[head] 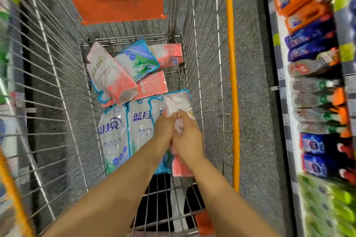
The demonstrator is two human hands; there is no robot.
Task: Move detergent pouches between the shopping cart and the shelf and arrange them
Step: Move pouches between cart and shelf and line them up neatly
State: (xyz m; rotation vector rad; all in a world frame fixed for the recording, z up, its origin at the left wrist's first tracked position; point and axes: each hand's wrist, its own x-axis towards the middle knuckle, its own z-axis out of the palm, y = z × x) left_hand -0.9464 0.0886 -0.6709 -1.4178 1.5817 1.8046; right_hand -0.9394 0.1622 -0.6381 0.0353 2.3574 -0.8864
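Our left hand and right hand both clamped on pink-white plastic detergent pouch, low at right side of silver wire shopping cart. We judge much left: blue-white flat pouches lie unsorted in cart.

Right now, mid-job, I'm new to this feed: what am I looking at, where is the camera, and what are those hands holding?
There is no machine here. A person works with bare hands, and the single picture comes from a camera worn on their head, looking down into a wire shopping cart. On the cart floor lie detergent pouches: blue-and-white pouches side by side nearer the person, and a mostly pink pile at the far end. The left hand and right hand together grip one pink-and-white pouch near the cart's right wall. The shelf, stocked with bottles, runs along the right.
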